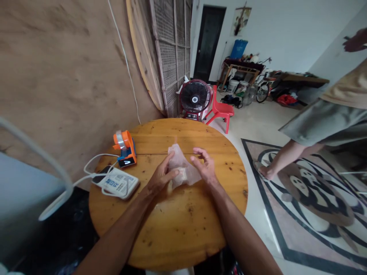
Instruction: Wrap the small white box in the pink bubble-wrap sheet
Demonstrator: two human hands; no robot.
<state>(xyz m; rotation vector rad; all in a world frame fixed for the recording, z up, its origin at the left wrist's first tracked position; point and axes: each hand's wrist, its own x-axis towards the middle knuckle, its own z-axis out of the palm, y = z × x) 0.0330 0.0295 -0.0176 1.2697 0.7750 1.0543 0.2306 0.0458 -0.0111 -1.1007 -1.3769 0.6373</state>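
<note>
A thin, pale translucent sheet (192, 176), like a piece of plastic film or a small bag, lies across the middle of the round wooden table (172, 229). Some whitish thing (181, 175) rests on or inside it; its kind is too blurred to tell. My left hand (163, 173) grips the sheet's left side, thumb over it and fingers behind. To the right of the sheet, my right hand (204, 165) is raised with its fingers spread and curved, and nothing shows in it.
An orange tape dispenser (126, 149) stands at the table's left, behind a white power bank (119, 183) with cables. Beyond the table are a fan (195, 97) and a red chair (220, 109). Another person (321, 122) stands at the right on a panda-patterned floor.
</note>
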